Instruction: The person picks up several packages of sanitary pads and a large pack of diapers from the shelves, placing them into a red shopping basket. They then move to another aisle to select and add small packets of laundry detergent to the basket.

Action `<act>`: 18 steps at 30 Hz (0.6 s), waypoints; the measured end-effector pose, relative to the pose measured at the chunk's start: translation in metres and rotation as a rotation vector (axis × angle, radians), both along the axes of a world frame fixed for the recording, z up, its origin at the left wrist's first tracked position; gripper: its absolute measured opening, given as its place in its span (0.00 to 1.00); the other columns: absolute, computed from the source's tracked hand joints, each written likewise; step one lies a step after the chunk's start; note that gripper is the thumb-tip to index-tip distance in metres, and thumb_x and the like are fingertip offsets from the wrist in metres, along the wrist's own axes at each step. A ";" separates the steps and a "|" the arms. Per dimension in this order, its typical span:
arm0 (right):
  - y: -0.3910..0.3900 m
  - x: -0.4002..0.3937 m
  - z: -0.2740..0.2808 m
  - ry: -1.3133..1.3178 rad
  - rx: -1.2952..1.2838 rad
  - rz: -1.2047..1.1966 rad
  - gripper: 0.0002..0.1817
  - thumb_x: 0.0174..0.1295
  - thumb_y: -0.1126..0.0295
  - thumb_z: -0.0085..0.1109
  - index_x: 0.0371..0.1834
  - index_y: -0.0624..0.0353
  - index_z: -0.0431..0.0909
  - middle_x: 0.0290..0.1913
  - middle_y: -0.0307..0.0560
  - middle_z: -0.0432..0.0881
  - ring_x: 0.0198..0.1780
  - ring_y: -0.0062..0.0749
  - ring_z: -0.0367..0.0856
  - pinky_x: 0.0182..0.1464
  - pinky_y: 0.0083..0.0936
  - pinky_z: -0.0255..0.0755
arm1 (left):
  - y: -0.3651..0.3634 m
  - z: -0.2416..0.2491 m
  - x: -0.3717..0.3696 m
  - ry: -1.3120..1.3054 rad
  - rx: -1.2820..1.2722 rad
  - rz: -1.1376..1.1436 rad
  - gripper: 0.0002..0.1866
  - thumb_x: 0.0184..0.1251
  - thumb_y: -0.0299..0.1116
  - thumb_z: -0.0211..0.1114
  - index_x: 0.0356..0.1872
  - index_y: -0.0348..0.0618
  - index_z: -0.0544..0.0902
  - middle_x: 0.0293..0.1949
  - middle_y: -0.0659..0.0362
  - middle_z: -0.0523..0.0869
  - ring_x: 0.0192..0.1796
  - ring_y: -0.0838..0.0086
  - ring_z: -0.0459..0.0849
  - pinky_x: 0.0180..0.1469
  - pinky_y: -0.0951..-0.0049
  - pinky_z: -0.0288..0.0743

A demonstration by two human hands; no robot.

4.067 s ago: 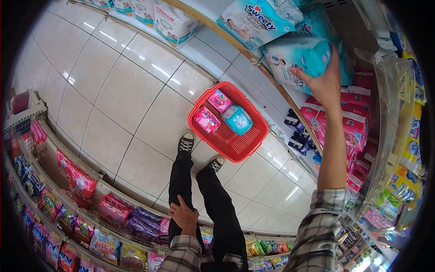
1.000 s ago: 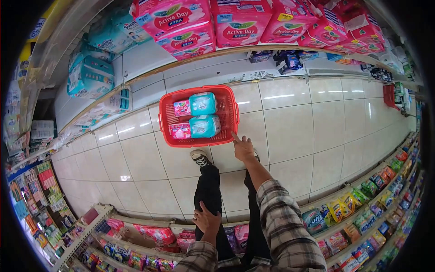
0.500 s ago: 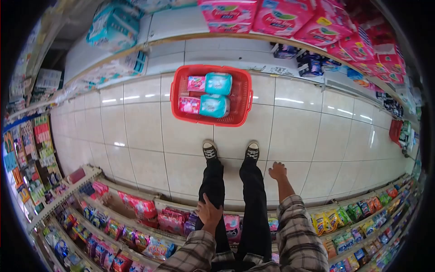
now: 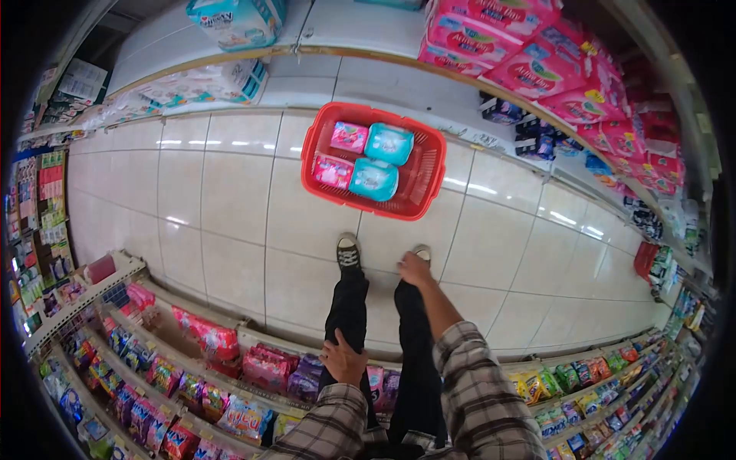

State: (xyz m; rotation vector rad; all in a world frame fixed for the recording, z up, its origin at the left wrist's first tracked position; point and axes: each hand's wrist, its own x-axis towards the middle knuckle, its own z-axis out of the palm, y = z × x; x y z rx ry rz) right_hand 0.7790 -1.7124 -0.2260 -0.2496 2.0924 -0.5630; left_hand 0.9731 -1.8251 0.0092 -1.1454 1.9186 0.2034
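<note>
My left hand (image 4: pixel 343 358) rests on or just above the left leg of my black trousers (image 4: pixel 345 307), fingers spread, with nothing in it. Over my right shoe (image 4: pixel 422 252) hangs my right hand (image 4: pixel 415 270), its fingers loosely bent and apart; no object shows in it. Beyond my feet a red plastic basket (image 4: pixel 308 157) stands on the tiled floor, a little turned. Inside lie two teal packs, the upper one (image 4: pixel 390 143) and the lower one (image 4: pixel 374 179), beside two pink packs, the upper one (image 4: pixel 349 137) and the lower one (image 4: pixel 333 171). Neither hand touches the basket.
Ahead, a white shelf (image 4: pixel 360 31) carries pink packs (image 4: pixel 537 73) and a teal-and-white pack (image 4: pixel 236 21). Behind my legs, a shelf edge (image 4: pixel 276 333) borders racks of colourful packets (image 4: pixel 244 418). Another red basket (image 4: pixel 646 259) stands far right on the tiled floor (image 4: pixel 230 192).
My right hand has swung left and inward, from beside my right leg to over my right shoe. The view has turned and shifted, so the basket appears tilted and farther right.
</note>
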 end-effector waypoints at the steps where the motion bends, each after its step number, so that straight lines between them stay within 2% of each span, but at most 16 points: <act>1: -0.023 -0.008 0.010 0.034 -0.019 0.024 0.18 0.57 0.58 0.60 0.41 0.61 0.76 0.40 0.59 0.82 0.44 0.51 0.80 0.47 0.40 0.73 | -0.002 0.001 -0.002 0.001 0.000 0.021 0.45 0.46 0.51 0.71 0.67 0.48 0.63 0.49 0.48 0.73 0.54 0.55 0.74 0.56 0.54 0.65; 4: -0.079 -0.033 0.042 0.065 -0.224 -0.034 0.18 0.58 0.58 0.59 0.40 0.62 0.75 0.41 0.57 0.82 0.45 0.51 0.80 0.49 0.38 0.73 | -0.006 -0.001 0.005 0.011 0.040 0.033 0.46 0.47 0.52 0.71 0.67 0.47 0.63 0.51 0.48 0.73 0.54 0.54 0.73 0.56 0.52 0.65; 5: -0.099 -0.049 0.068 0.108 -0.326 -0.062 0.14 0.59 0.63 0.59 0.40 0.63 0.74 0.39 0.55 0.81 0.44 0.48 0.81 0.49 0.36 0.73 | -0.009 0.000 0.007 0.031 0.062 0.057 0.46 0.48 0.53 0.71 0.68 0.47 0.62 0.51 0.47 0.72 0.54 0.54 0.72 0.57 0.51 0.64; 8: -0.138 -0.107 0.135 0.400 -0.616 -0.252 0.10 0.59 0.70 0.60 0.40 0.62 0.75 0.39 0.51 0.80 0.45 0.42 0.80 0.50 0.33 0.72 | -0.014 0.000 0.012 0.021 0.072 0.089 0.46 0.48 0.52 0.70 0.68 0.46 0.61 0.52 0.46 0.71 0.54 0.54 0.72 0.58 0.51 0.64; 10: -0.148 -0.164 0.197 0.775 -0.721 -0.276 0.08 0.55 0.78 0.58 0.38 0.59 0.75 0.38 0.51 0.77 0.45 0.45 0.76 0.52 0.35 0.69 | -0.017 -0.003 0.015 0.030 0.089 0.098 0.46 0.48 0.52 0.70 0.68 0.45 0.61 0.52 0.44 0.70 0.54 0.52 0.71 0.58 0.50 0.64; 11: -0.152 -0.190 0.237 0.812 -0.777 -0.361 0.07 0.54 0.78 0.58 0.36 0.60 0.74 0.39 0.50 0.76 0.45 0.46 0.74 0.51 0.36 0.68 | -0.018 -0.001 0.016 0.036 0.091 0.101 0.46 0.48 0.51 0.70 0.68 0.45 0.61 0.52 0.44 0.70 0.54 0.52 0.71 0.58 0.50 0.64; 12: -0.151 -0.220 0.276 1.058 -0.739 -0.264 0.09 0.52 0.78 0.59 0.37 0.60 0.74 0.39 0.50 0.76 0.45 0.46 0.73 0.52 0.38 0.65 | -0.018 0.001 0.018 0.037 0.097 0.107 0.46 0.48 0.51 0.70 0.68 0.45 0.61 0.52 0.44 0.70 0.54 0.52 0.71 0.58 0.50 0.64; 13: -0.143 -0.255 0.302 1.332 -0.698 -0.070 0.10 0.53 0.76 0.61 0.37 0.61 0.73 0.40 0.51 0.76 0.46 0.47 0.73 0.54 0.40 0.62 | -0.018 0.002 0.019 0.035 0.099 0.110 0.46 0.49 0.51 0.70 0.68 0.44 0.61 0.52 0.44 0.70 0.54 0.52 0.71 0.58 0.50 0.64; 14: -0.146 -0.279 0.328 1.444 -0.661 -0.115 0.12 0.52 0.73 0.63 0.38 0.60 0.73 0.41 0.51 0.76 0.48 0.47 0.72 0.55 0.40 0.60 | -0.019 0.003 0.021 0.031 0.101 0.114 0.45 0.49 0.52 0.69 0.68 0.44 0.61 0.52 0.44 0.70 0.54 0.52 0.71 0.58 0.50 0.64; 16: -0.151 -0.325 0.378 1.601 -0.517 0.031 0.23 0.50 0.63 0.69 0.46 0.61 0.73 0.43 0.55 0.76 0.51 0.49 0.71 0.56 0.42 0.61 | -0.021 0.003 0.019 0.031 0.109 0.141 0.46 0.49 0.52 0.69 0.68 0.44 0.61 0.52 0.44 0.70 0.54 0.52 0.71 0.59 0.50 0.63; 18: -0.157 -0.356 0.402 1.698 -0.346 0.143 0.32 0.47 0.56 0.72 0.52 0.62 0.71 0.46 0.59 0.76 0.53 0.53 0.70 0.58 0.44 0.62 | -0.023 0.005 0.020 0.031 0.127 0.179 0.46 0.49 0.52 0.69 0.68 0.44 0.61 0.52 0.45 0.70 0.54 0.52 0.71 0.59 0.51 0.63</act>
